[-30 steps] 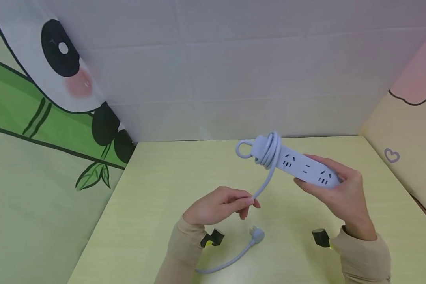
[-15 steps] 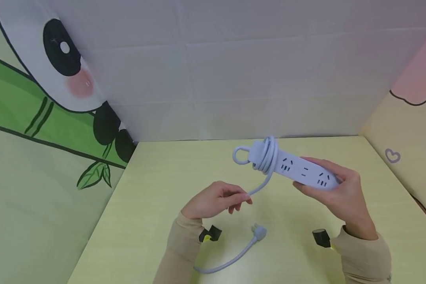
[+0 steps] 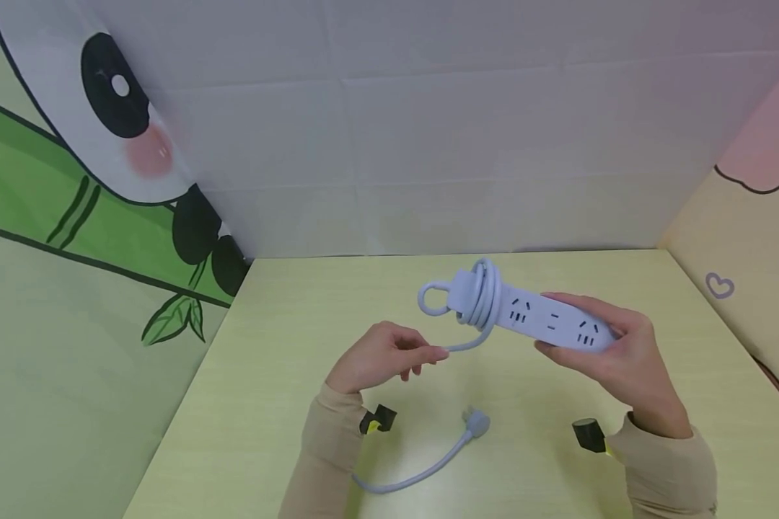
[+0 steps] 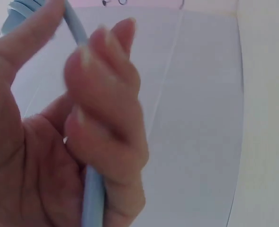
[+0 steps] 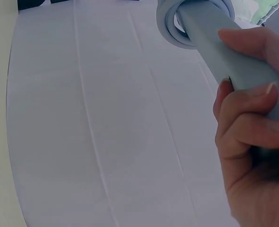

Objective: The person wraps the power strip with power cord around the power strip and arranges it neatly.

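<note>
A pale table (image 3: 266,360) spread below. The right hand (image 3: 623,353) had its fingers curled round a white power strip (image 3: 545,317); the left hand (image 3: 386,357) pinched the cord (image 3: 470,344) between thumb and fingers, the plug (image 3: 478,424) lying on the near side of those fingertips.

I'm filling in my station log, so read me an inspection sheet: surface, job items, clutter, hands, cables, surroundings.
Surface: pale yellow tabletop, bare in the parts that show.
Job items: white power strip, held up, socket side visible, nothing plugged in; three-prong plug, seemingly resting on the tabletop.
Clutter: nothing seen.
Hands: left hand pinches the cord; right hand grips one end of the power strip.
Cables: the cord is coiled round the power strip's other end; the length from the plug disappears behind the left sleeve.
Surroundings: plain creased backdrop; cartoon-printed panel on the left; panel with a heart outline on the right.
</note>
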Action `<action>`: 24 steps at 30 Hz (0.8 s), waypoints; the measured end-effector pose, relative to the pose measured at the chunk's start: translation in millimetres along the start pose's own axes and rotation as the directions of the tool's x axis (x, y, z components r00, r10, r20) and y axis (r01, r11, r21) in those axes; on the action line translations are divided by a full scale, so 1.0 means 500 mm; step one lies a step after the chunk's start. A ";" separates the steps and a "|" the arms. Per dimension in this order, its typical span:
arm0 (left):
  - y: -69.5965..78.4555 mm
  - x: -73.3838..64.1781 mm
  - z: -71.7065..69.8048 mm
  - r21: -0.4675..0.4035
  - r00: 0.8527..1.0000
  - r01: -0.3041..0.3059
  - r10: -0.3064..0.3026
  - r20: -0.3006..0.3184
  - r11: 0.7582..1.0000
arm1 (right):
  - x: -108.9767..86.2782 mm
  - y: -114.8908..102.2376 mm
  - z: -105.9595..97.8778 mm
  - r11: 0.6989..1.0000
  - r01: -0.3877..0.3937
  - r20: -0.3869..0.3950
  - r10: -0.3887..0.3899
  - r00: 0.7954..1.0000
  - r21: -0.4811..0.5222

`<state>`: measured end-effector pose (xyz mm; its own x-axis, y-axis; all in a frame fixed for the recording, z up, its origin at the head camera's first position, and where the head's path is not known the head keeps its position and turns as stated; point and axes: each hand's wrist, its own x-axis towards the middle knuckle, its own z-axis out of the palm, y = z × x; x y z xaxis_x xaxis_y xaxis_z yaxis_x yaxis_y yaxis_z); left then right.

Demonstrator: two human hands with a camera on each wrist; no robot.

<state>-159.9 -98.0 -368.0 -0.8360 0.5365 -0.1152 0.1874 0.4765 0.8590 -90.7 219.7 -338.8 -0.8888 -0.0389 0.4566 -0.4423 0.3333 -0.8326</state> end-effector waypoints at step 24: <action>-0.028 0.008 -0.027 -0.067 0.991 0.032 -0.041 -0.131 0.997 | -0.002 0.003 -0.006 1.000 -0.002 0.117 0.001 0.993 0.008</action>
<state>-172.8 -111.8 -373.8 -0.9034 0.4205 -0.0838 0.1252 0.4457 0.8864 -90.4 223.0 -339.6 -0.8970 -0.1491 0.4161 -0.4418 0.3254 -0.8360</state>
